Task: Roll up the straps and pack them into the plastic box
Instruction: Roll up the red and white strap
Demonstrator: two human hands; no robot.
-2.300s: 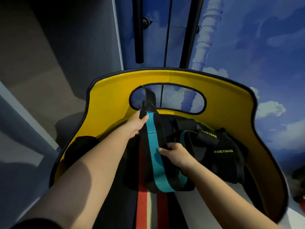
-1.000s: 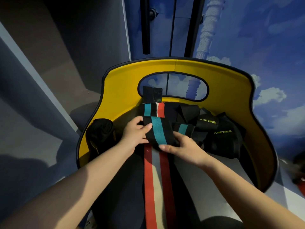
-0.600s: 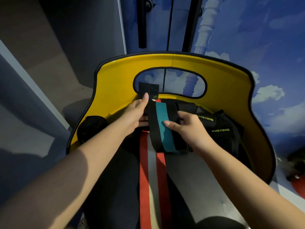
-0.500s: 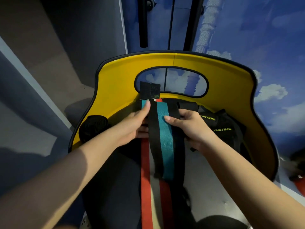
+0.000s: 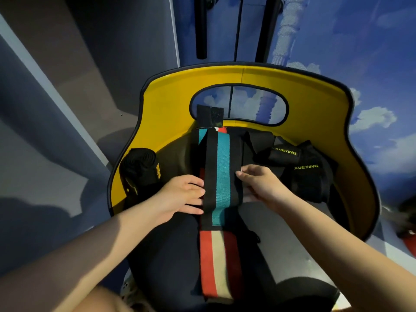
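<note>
A black strap with a teal stripe (image 5: pixel 221 172) lies lengthwise on the dark seat of a yellow-backed chair (image 5: pixel 315 113). Its black velcro end (image 5: pixel 210 115) leans on the backrest. My left hand (image 5: pixel 180 197) pinches the strap's left edge and my right hand (image 5: pixel 258 183) pinches its right edge. Under it lies a red and cream striped strap (image 5: pixel 216 266), running toward me. A rolled black strap (image 5: pixel 140 170) stands at the seat's left. A heap of black straps with XUEYING labels (image 5: pixel 304 174) lies at the right. No plastic box is in view.
The yellow backrest has an oval cut-out (image 5: pixel 238 104) and curves round the seat on three sides. Behind it are a blue wall painted with clouds (image 5: pixel 371 64) and black vertical bars (image 5: pixel 201 28). Grey floor (image 5: pixel 56 176) lies to the left.
The teal strap, bunched between my hands a second ago, now lies stretched flat over the red strap. Both hands slid back toward me along its edges.
</note>
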